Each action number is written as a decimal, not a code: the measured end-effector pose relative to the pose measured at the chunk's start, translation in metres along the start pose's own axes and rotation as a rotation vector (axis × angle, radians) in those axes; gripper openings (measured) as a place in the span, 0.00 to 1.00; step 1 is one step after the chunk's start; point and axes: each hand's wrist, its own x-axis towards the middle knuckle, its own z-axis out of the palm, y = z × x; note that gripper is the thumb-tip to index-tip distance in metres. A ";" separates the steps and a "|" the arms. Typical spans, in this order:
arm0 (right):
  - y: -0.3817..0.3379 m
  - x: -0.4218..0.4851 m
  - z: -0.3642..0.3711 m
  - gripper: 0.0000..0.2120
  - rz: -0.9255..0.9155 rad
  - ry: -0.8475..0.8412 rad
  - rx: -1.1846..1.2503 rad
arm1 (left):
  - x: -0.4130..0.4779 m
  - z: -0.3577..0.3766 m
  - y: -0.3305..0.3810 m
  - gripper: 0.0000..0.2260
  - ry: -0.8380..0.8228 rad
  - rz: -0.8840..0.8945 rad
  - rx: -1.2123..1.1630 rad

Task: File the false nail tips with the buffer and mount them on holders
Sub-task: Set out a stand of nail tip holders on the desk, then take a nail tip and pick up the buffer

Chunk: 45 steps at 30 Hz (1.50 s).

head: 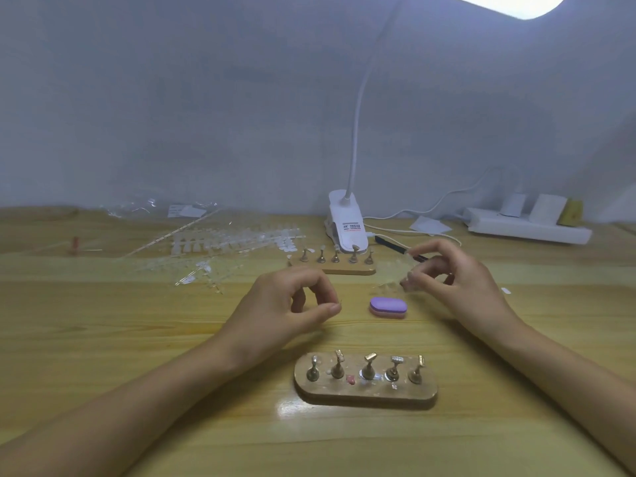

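Fingers [423, 250] of your right hand [457, 273] pinch a clear strip of nail tips [392, 285] above the tabletop [137, 339]. Your left hand [289, 304] pinches thumb to forefinger; I cannot tell whether it holds anything. Between your hands lies the buffer [388, 307], beyond the near holder base [366, 394].

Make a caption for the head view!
The right hand pinches a clear nail-tip strip near the purple buffer; left hand curled beside, holder stand in front.

Buffer [388, 307] between 2 holder stands, near stand [366, 383] in front, far stand [347, 266] behind, probably before lamp base [346, 222]
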 end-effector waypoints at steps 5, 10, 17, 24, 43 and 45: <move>-0.003 -0.001 0.001 0.13 -0.032 0.009 -0.154 | 0.001 -0.003 -0.001 0.08 0.092 -0.042 -0.075; -0.045 -0.008 -0.025 0.18 -0.171 -0.585 0.018 | 0.003 -0.006 -0.006 0.07 0.169 -0.097 -0.101; -0.046 -0.023 0.013 0.38 -0.129 -0.849 -0.322 | 0.003 -0.006 -0.005 0.06 0.168 -0.103 -0.101; -0.049 -0.039 -0.005 0.43 -0.292 -0.685 -0.274 | 0.004 -0.006 -0.007 0.05 0.165 -0.121 -0.102; -0.012 -0.013 -0.006 0.10 -0.166 -0.281 -0.157 | 0.004 -0.005 -0.006 0.06 -0.210 -0.084 -0.015; -0.014 -0.014 -0.006 0.09 -0.156 -0.297 -0.119 | 0.003 -0.005 -0.006 0.06 -0.213 -0.082 -0.016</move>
